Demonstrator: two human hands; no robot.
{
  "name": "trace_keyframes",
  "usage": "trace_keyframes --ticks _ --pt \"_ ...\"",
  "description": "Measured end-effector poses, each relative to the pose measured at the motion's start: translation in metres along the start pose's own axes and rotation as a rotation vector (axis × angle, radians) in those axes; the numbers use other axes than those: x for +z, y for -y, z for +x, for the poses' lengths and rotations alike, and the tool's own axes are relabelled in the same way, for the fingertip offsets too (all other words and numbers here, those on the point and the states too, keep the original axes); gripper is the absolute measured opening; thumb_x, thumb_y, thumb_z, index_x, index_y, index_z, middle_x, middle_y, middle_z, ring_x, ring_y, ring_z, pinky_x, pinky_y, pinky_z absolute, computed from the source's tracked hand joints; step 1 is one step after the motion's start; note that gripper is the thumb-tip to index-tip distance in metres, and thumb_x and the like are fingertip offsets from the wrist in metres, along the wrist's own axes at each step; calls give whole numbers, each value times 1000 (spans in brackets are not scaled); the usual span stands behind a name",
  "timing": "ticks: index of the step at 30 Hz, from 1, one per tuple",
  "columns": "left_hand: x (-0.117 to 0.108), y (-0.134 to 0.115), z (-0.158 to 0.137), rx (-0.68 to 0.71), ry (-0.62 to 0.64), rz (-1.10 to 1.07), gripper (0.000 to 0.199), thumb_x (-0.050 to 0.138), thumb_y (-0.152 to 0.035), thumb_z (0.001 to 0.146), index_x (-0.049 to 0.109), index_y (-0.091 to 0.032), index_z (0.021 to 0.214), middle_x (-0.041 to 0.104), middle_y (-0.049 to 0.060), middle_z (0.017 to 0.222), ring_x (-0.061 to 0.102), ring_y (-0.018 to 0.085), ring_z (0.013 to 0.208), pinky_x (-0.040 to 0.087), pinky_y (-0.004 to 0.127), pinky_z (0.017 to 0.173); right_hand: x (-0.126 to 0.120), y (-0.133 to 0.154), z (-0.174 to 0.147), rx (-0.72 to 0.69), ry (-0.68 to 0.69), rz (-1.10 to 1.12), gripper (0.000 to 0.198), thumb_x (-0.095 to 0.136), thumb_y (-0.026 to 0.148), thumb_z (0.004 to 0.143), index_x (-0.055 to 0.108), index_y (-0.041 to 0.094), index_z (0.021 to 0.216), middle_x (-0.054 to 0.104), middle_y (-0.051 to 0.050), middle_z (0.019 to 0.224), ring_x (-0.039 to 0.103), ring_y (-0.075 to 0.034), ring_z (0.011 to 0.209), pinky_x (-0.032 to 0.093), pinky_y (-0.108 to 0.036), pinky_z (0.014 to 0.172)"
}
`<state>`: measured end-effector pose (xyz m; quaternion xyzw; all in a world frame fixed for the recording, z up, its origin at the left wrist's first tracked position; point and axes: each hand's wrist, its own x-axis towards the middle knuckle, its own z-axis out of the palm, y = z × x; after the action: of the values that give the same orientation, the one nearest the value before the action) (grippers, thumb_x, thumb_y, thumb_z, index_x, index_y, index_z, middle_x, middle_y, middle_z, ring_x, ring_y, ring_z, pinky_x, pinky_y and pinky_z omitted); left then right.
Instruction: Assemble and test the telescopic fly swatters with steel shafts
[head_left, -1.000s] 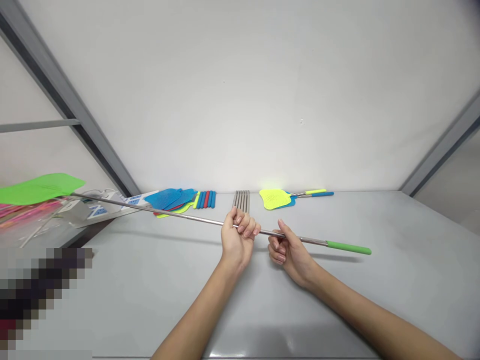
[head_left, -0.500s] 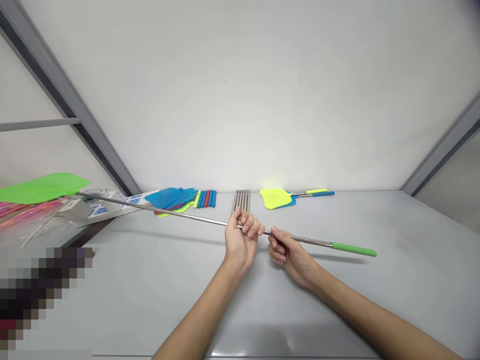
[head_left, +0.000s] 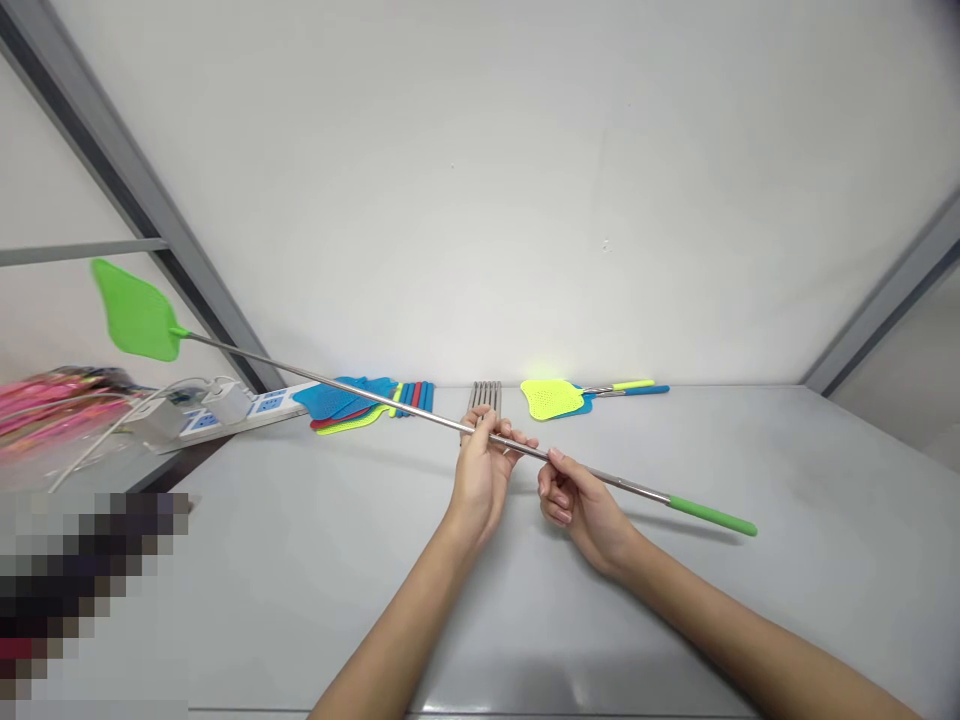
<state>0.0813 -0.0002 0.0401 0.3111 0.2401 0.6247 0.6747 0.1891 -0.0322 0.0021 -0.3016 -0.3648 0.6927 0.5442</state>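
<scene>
A green fly swatter (head_left: 142, 312) with a long metal telescopic rod is held above the table, its head up at the far left and its green handle low on the right. My left hand (head_left: 484, 460) grips the rod near its middle, thumb on top and fingers underneath. Close beside it, my right hand (head_left: 577, 498) pinches the rod between thumb and curled fingers, on the handle side. Behind my left hand lie several metal rods (head_left: 487, 392) in a row, partly covered by its fingers.
Several blue, red and yellow swatter heads (head_left: 337, 398) lie at the back left, beside several coloured handles (head_left: 417, 398). A yellow swatter (head_left: 555, 398) overlaps a blue one at the back wall. A power strip (head_left: 274, 402) and bagged pink items (head_left: 56, 410) sit left.
The swatter's head has risen and turned, now showing its broad face, while the handle end dipped slightly. My left hand has rolled, its thumb now over the rod.
</scene>
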Motion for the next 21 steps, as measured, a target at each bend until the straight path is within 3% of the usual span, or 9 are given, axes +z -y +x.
trace_keyframes --ticks 5,11,16,21 --pt "-9 -3 7 180 -226 224 17 49 -30 74 40 -22 85 43 -4 66 47 8 56 42 23 55 -3 3 2 -51 -123 20 39 45 38 76 52 14 46 27 6 38 24 -5 36 19 -22 39" --pt "-20 -22 17 330 -351 298 21 48 -36 74 47 -19 84 45 -2 68 47 8 54 41 22 53 -13 7 6 -272 -430 177 40 46 30 72 39 16 35 31 4 34 24 -6 33 15 -24 36" --pt "-25 -23 18 297 -293 334 20 54 -35 71 46 -16 72 44 -3 64 46 6 51 40 21 52 -16 7 6 -283 -411 178 41 42 37 74 40 17 37 27 5 36 23 -6 32 15 -25 36" --pt "-22 -13 15 221 -273 337 22 56 -36 69 49 -15 73 46 -3 61 47 6 49 41 21 53 -19 11 8 -271 -419 70 42 35 42 74 39 19 39 25 5 37 22 -7 32 16 -25 35"
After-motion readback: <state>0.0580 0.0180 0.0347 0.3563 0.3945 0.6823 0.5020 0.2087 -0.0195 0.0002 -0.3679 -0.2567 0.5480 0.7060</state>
